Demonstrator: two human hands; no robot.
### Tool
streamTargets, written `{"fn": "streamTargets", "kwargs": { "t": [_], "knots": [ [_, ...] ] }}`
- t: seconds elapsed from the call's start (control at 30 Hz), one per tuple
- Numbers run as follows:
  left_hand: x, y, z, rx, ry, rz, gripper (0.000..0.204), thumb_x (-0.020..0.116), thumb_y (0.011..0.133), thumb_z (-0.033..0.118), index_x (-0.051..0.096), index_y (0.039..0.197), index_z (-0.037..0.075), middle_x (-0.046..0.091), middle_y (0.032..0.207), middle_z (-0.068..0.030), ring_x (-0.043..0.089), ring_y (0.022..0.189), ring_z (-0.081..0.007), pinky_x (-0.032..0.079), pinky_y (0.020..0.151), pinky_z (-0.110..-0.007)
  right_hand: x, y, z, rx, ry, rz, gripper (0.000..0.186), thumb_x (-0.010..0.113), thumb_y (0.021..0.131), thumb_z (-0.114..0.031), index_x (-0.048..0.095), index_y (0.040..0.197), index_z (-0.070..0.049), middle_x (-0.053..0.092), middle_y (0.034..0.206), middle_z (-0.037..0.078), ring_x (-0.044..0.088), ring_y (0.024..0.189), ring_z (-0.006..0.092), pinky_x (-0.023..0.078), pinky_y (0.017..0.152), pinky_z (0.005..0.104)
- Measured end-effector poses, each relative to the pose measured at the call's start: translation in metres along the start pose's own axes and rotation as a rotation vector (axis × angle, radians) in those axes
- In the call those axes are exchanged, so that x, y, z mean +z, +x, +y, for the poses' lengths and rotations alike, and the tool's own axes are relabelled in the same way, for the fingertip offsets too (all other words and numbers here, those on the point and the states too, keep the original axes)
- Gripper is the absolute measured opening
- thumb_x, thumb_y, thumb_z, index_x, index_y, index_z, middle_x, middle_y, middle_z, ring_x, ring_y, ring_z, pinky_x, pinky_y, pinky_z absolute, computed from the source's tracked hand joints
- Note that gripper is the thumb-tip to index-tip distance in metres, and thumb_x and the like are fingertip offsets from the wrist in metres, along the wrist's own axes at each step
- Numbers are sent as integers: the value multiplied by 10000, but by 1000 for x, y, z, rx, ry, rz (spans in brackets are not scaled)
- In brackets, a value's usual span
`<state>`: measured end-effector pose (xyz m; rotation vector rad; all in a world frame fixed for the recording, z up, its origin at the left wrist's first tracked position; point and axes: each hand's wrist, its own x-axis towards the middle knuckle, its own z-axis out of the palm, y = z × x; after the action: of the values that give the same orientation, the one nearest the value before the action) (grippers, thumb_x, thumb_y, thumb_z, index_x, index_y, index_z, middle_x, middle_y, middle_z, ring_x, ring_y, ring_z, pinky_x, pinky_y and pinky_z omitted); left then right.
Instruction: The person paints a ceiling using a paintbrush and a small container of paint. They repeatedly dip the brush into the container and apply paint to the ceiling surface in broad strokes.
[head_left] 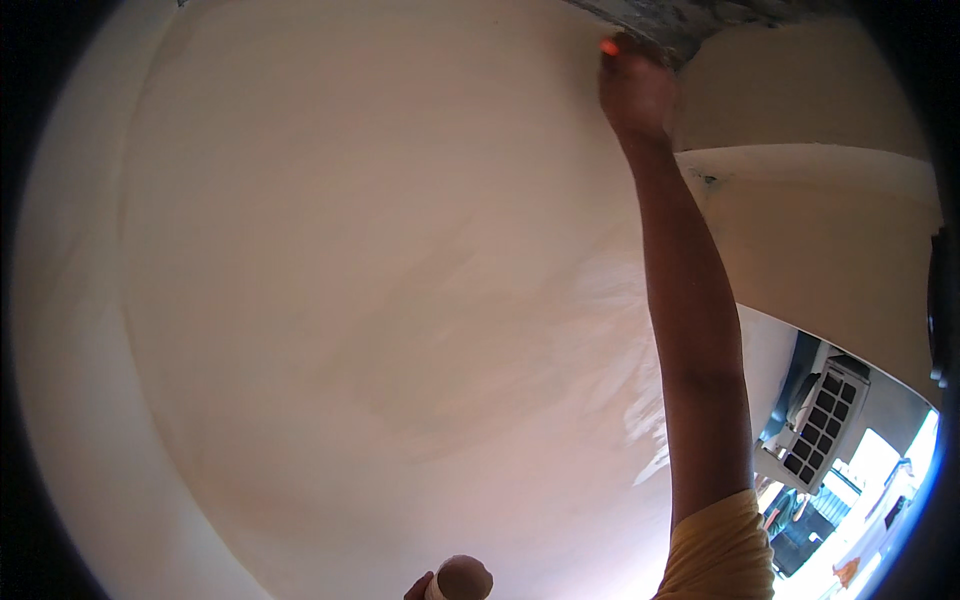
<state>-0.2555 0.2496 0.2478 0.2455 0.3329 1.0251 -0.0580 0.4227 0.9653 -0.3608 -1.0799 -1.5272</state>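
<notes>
My right arm reaches high up a pale wall (pixel 300 250). At its end, my right hand (pixel 640 95) is closed in a fist near the wall's top edge. A small bright orange-red end (pixel 609 47) sticks out of the fist; the rest of that thing is hidden by the fingers, and the hand is slightly blurred. Low in the view, my left hand (pixel 418 588) holds a small round cup (pixel 465 578) with a pale rim and a beige-brown inside. Only a few fingers of that hand show at the cup's left side.
Glossy white streaks (pixel 650 430) mark the wall beside my right forearm. A rough grey surface (pixel 690 25) meets the wall at the top. To the right are a beige ledge (pixel 820 165), a white-framed unit with dark square panes (pixel 822 425) and a bright opening.
</notes>
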Motion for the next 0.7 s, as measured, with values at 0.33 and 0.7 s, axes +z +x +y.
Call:
{"fn": "streamTargets", "kwargs": {
  "t": [0.33,0.7],
  "knots": [
    [-21,22,-10,69,-69,-158,510,577,926,583,594,1278,215,662,1186,-21,631,1090,-209,564,846,-444,30,63,-169,-201,500,271,52,669,871,-52,664,923,-55,661,784,176,673,702,316,548,570,405],
    [-3,1,-2,225,-164,-230,588,722,787,188,552,1321,9,676,1212,-175,671,1104,-296,592,927,-432,44,40,8,965,1020,102,175,657,931,-125,649,1006,34,711,934,207,726,790,274,618,671,300]
  ]
}}
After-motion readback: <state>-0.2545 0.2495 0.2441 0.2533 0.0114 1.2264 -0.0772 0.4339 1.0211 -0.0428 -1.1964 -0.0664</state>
